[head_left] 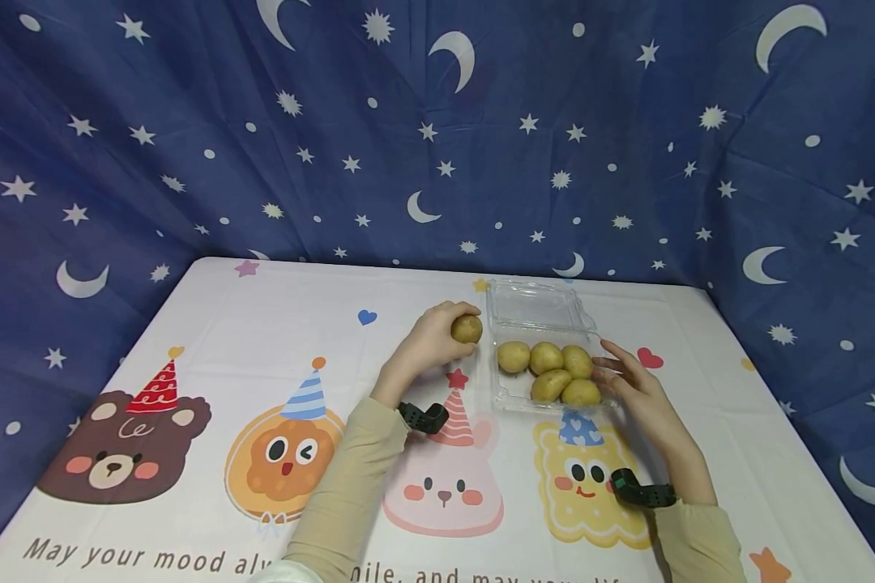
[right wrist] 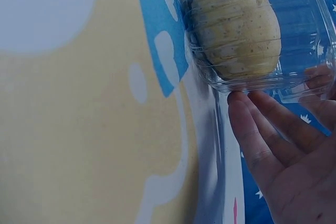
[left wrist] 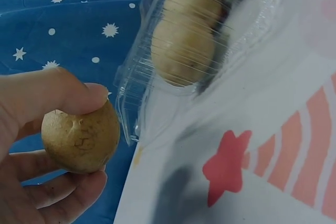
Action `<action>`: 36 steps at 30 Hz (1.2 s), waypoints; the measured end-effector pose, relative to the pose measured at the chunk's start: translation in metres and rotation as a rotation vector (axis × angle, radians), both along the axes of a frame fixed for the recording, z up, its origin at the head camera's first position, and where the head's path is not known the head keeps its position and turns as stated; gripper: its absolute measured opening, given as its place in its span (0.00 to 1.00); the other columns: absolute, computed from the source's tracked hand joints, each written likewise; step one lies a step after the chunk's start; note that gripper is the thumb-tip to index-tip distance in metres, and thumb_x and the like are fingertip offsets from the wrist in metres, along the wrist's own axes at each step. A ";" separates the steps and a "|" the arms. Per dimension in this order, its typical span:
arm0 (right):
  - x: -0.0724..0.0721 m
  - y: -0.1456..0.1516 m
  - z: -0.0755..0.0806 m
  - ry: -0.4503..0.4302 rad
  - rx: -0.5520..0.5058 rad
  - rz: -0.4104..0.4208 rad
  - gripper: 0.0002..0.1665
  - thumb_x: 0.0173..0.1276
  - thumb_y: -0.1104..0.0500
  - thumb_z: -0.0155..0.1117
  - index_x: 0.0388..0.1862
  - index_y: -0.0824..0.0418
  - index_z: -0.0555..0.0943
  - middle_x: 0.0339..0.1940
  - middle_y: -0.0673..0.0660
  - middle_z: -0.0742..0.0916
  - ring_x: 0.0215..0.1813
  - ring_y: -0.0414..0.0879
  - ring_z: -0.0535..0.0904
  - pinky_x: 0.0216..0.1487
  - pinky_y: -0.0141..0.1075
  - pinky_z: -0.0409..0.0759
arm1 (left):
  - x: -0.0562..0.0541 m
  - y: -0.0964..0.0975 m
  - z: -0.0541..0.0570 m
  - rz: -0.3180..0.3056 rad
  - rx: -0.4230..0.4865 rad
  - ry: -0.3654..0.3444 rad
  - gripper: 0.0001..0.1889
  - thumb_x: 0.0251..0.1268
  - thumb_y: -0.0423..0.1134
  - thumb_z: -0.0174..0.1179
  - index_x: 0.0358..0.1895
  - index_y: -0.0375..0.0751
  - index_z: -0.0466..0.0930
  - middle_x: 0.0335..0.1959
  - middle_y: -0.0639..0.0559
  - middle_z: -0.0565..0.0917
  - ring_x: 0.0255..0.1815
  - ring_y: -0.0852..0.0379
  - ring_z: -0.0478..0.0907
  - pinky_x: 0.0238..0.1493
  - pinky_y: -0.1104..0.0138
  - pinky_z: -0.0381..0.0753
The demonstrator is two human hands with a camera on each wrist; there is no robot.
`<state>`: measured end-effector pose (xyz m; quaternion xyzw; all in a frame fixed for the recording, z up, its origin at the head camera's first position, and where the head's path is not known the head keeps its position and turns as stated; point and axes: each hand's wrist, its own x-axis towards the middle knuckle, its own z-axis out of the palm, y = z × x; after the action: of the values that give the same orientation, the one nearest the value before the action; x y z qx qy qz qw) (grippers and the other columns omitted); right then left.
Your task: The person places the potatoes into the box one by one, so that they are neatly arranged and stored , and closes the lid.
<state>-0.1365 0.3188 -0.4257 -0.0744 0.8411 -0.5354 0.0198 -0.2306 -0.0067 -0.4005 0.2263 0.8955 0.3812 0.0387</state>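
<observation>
My left hand (head_left: 437,334) grips a potato (head_left: 467,329) between thumb and fingers, just left of the clear plastic box (head_left: 506,395). In the left wrist view the potato (left wrist: 81,136) shows its brown, rounded skin, with the thumb over its top and fingers beneath. Several potatoes (head_left: 547,357) lie inside the box, whose clear lid (head_left: 528,306) is folded back away from me. My right hand (head_left: 630,380) rests its extended fingers against the box's right side. Up close in the right wrist view, the fingertips (right wrist: 239,100) touch the ribbed plastic wall below a potato (right wrist: 239,27).
A white tablecloth (head_left: 321,316) printed with cartoon animals covers the table. Behind it hangs a dark blue curtain (head_left: 481,210) with moons and stars. A black strap camera sits on the left wrist (head_left: 424,418) and another on the right wrist (head_left: 645,491).
</observation>
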 end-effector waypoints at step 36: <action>-0.001 0.001 -0.001 0.000 -0.009 0.002 0.33 0.77 0.60 0.46 0.75 0.67 0.52 0.64 0.77 0.71 0.51 0.23 0.77 0.49 0.21 0.77 | 0.034 0.003 0.033 -0.053 0.021 0.057 0.28 0.50 0.35 0.70 0.59 0.46 0.76 0.50 0.45 0.81 0.49 0.50 0.77 0.50 0.59 0.78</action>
<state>-0.1374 0.3200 -0.4263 -0.0755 0.8386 -0.5390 0.0201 -0.1970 -0.0032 -0.3678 0.2612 0.8860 0.3826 0.0212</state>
